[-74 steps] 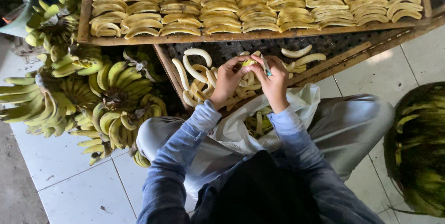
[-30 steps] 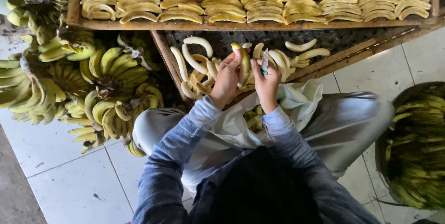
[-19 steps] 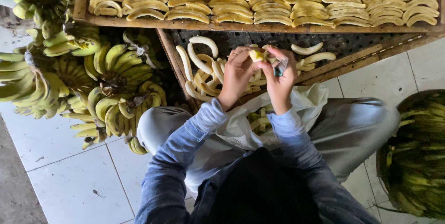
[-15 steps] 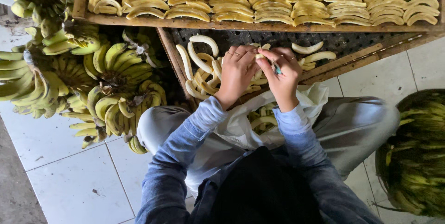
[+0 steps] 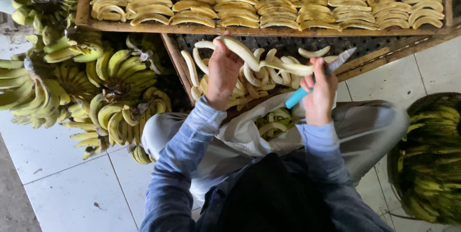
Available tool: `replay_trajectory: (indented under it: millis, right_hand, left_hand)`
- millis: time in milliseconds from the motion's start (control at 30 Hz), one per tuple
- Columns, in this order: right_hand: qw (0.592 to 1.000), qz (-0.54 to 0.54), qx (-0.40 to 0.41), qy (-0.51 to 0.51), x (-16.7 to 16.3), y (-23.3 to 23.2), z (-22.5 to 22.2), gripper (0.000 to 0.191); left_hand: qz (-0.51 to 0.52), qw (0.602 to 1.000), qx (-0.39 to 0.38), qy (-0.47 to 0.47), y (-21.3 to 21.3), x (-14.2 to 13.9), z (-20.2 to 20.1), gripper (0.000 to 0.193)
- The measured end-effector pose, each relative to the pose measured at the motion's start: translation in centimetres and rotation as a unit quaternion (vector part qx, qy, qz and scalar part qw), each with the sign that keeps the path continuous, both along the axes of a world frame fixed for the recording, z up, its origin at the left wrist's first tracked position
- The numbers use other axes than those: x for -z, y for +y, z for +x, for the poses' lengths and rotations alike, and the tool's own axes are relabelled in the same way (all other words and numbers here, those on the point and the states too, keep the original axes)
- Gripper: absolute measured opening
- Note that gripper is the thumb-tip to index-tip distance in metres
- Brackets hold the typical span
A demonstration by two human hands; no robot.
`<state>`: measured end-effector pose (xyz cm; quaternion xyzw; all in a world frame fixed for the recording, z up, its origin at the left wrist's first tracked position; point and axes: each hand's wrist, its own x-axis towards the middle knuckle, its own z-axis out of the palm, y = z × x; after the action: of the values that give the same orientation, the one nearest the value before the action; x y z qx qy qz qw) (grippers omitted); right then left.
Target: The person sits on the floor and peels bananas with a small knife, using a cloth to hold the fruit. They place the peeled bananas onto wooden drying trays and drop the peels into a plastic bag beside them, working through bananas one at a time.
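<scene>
Over tray [image 5: 173, 54], hands now apart: left hand [image 5: 223, 76] holds slice [image 5: 245, 52].

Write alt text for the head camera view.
A seated person's left hand holds a peeled banana while the right hand grips a blue-handled knife, above a wooden tray of peeled bananas. Unpeeled banana bunches lie on their left.
</scene>
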<state>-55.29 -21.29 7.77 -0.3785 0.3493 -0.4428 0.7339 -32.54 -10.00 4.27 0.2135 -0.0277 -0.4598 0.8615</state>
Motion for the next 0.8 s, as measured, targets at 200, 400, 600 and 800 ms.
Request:
replay_trajectory:
  millis: [200, 400, 600, 800]
  right_hand:
    - [0.896, -0.186, -0.237, 0.327, -0.8, 3.5, -7.3, 0.029]
    - [0.834, -0.409, -0.148, 0.340, 1.4, 4.7, -3.1, 0.025]
    - [0.973, -0.118, -0.076, 0.183, 0.8, 4.8, 2.0, 0.022]
    - [0.975, -0.143, -0.042, 0.165, -0.3, 5.8, 3.4, 0.025]
  left_hand:
    - [0.109, 0.993, 0.011, 0.050, 0.1, 3.0, 0.2, 0.039]
    - [0.082, 0.984, 0.096, -0.129, -0.2, 3.2, -6.0, 0.031]
    - [0.115, 0.834, 0.024, -0.539, 0.9, 0.0, -7.0, 0.041]
    - [0.126, 0.817, 0.008, -0.563, 1.3, -0.8, -6.1, 0.042]
